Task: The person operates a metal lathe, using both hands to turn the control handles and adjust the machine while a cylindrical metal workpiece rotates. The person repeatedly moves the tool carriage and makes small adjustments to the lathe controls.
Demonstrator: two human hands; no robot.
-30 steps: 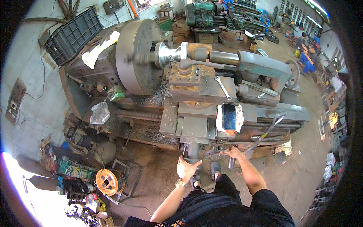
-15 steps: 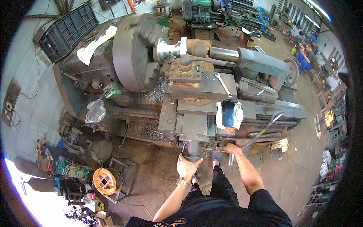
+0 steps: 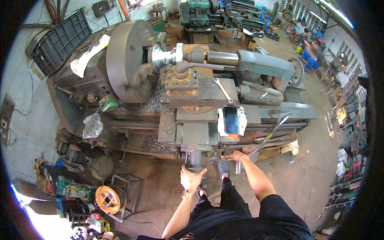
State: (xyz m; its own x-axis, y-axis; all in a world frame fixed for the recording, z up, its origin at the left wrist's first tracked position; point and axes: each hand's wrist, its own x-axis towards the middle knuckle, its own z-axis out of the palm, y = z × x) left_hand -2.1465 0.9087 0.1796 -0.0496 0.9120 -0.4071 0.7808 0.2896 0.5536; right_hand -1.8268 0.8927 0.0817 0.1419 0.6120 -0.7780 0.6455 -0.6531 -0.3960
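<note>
One left hand point(image 3: 190, 179) clasps one handwheel point(image 3: 197, 169); one right hand point(image 3: 236, 155) grips one handle point(image 3: 215, 158).

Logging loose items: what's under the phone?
White cloth or paper shows either side of the phone, with something orange-red at the near edge. What lies directly beneath the phone is covered.

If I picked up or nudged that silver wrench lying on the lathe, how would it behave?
The silver wrench looks like solid metal, so it's probably stiff and fairly heavy for its size. Its smooth shine suggests it could be slippery. Lying flat on the lathe, it would likely slide rather than roll.
</note>
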